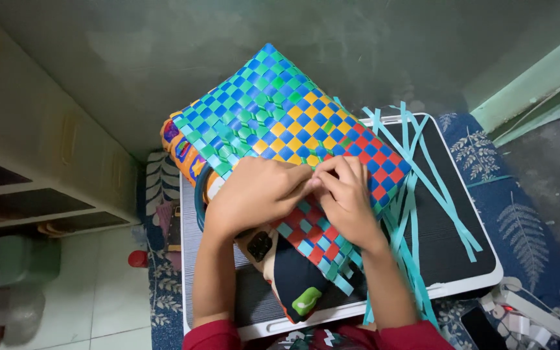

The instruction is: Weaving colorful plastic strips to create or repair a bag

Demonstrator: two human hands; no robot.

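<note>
Both hands meet at the middle of the woven panel [280,123], which lies tilted across a dark board [448,240] on the person's lap. The left hand [254,194] is curled closed, fingertips pinching a strip at the weave. The right hand [345,201] is also closed, pinching the same spot from the other side. The two hands touch.

The panel is a checker weave: green and blue at the far end, yellow and blue in the middle, red and blue nearest the hands.

Risks, as judged from this position:
- Loose teal strips [422,181] fan out unsecured beyond the right edge; a pull on one could slacken adjacent rows.
- The panel overhangs the board; a slip would shift the weave out of square.
- A pinched strip may crease or kink if bent sharply.

Printed material: a cushion [293,285] with a dark cover and coloured patches sits under the panel; an orange patterned edge [179,152] shows at the left.
</note>
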